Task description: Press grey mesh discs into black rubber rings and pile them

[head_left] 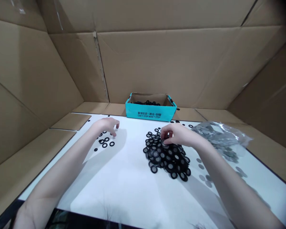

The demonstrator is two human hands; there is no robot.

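My left hand [109,124] hovers over a small scatter of black rings [105,145] on the left of the white tabletop. Its thumb and fingers are apart, and nothing shows between them. My right hand [173,133] reaches into the upper part of a large heap of black rings [170,166], many with pale grey centres. Thumb and fingertips there are pinched on one black ring [165,145], partly covered by the fingers. Some of the left scatter is hidden behind my left hand and wrist.
A turquoise open box [150,112] with black rings inside stands at the back. To the right lies a clear plastic bag [220,135] holding greyish discs, with loose grey discs [208,183] near my right forearm. Cardboard walls [162,63] enclose the white table [109,187].
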